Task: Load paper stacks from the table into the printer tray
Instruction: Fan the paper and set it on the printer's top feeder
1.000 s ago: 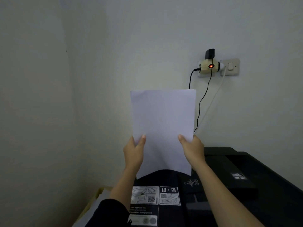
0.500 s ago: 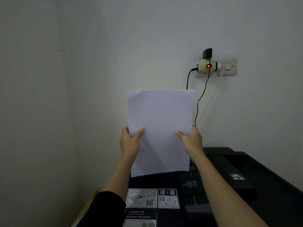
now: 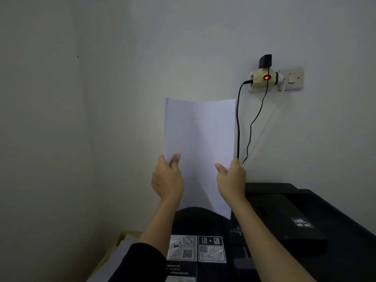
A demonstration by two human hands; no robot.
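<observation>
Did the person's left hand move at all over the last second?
Yes. The left hand has risen a little, taking the paper with it, judged against the back edge of the printer, which sits at about the same height in view.

White paper [image 3: 200, 139], black printer [image 3: 284, 231], cream adapter [image 3: 262, 78] with red light, black sleeve [image 3: 142, 261].

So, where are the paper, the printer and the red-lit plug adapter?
paper stack [image 3: 200, 139], head view, middle of the front sheet.
printer [image 3: 295, 210], head view, black top cover.
plug adapter [image 3: 258, 77], head view, cream body left of the light.
</observation>
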